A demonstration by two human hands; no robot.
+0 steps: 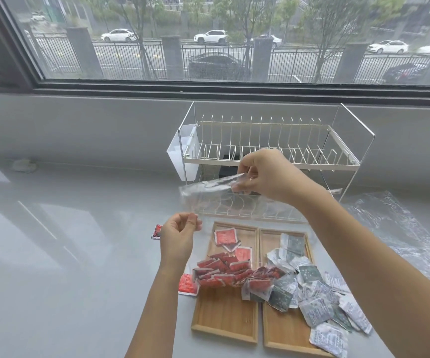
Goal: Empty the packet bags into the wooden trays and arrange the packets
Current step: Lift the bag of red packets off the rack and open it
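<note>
My right hand [263, 174] pinches the top of the clear bag [224, 200] — my left hand [180, 235] pinches its lower corner. Below it, red packets [221, 270] and green packets [309, 288] lie heaped across the two wooden trays [226, 316]

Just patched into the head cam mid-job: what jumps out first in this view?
Both hands hold a clear bag up over the trays: the right hand pinches its top, the left hand its lower corner. Below, red packets heap in the left tray and green-grey packets spill over the right tray. A white dish rack stands behind.
</note>
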